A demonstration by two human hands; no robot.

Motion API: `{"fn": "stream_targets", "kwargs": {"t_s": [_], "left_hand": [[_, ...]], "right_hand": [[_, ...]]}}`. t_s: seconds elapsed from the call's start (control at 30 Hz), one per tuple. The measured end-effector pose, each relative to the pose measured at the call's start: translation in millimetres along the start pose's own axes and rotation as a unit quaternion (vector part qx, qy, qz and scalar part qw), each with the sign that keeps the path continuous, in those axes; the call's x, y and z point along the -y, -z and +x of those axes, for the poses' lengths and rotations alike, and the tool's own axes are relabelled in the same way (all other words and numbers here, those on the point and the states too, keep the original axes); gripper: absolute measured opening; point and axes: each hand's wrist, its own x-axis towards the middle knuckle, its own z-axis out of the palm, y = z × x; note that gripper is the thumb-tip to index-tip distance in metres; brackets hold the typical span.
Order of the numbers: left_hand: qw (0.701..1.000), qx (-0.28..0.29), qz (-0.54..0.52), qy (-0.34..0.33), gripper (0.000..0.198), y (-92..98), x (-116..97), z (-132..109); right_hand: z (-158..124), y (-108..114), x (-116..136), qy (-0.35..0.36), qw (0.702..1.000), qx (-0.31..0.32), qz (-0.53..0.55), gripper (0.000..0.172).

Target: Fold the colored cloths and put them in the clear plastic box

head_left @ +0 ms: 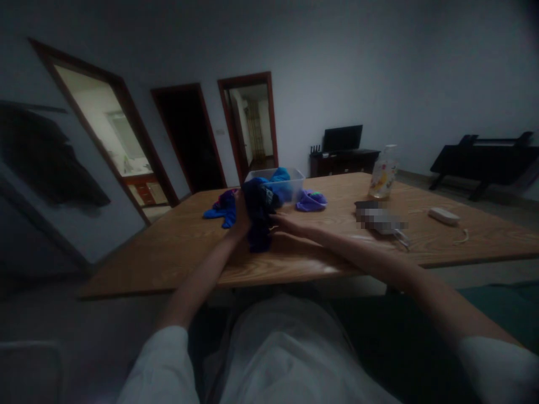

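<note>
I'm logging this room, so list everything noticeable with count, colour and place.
navy cloth: one, navy, between grips
clear box: one, transparent, behind navy cloth
bright cloth: count unclear, blue, in box
bundled cloth: count unclear, blue and pink, left
purple cloth: one, purple, right of box
bottle: one, clear, table's right
pixelated object: one, pale, before bottle
corded device: one, white, far right
table: one, brown, centre
screen: one, black, on cabinet
cabinet: one, dark, back wall
doorways: three, red-brown frames, back left
left grip: one, bare, on navy cloth
right grip: one, bare, beside navy cloth

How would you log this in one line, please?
left hand: at dark cloth; right hand: same cloth; clear bin: blue cloth inside; purple cloth: on table
</note>
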Motion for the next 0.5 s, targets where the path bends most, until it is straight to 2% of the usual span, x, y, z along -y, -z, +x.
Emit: {"fn": "stream_targets", "kwargs": {"t_s": [0.07, 0.17, 0.27, 0.33, 0.4, 0.5], "left_hand": [[0.999, 0.004, 0.011, -0.032, 0.046, -2.3, 0, 1], [0.996, 0.035, 0.044, -0.076, 0.037, -5.2, -4, 5], [0.985, 0.077, 0.109, -0.109, 0.037, -6.2, -12, 10], [0.971, 0.115, 0.164, -0.134, 0.038, -6.0, -18, 11], [0.95, 0.152, 0.218, -0.162, 0.038, -6.3, -25, 11], [0.923, 0.191, 0.266, -0.204, 0.039, -8.0, -34, 9]], "right_hand": [[-2, -4, 1, -0.028, 0.993, 0.003, 0.112, 0.028], [-9, -7, 8, -0.053, 0.976, 0.031, 0.21, 0.039], [-16, -7, 16, -0.071, 0.97, 0.066, 0.223, 0.052], [-17, -7, 17, -0.072, 0.97, 0.071, 0.221, 0.053], [-15, -7, 12, -0.069, 0.973, 0.056, 0.215, 0.05], [-7, -7, 3, -0.05, 0.984, -0.01, 0.172, 0.044]]}}
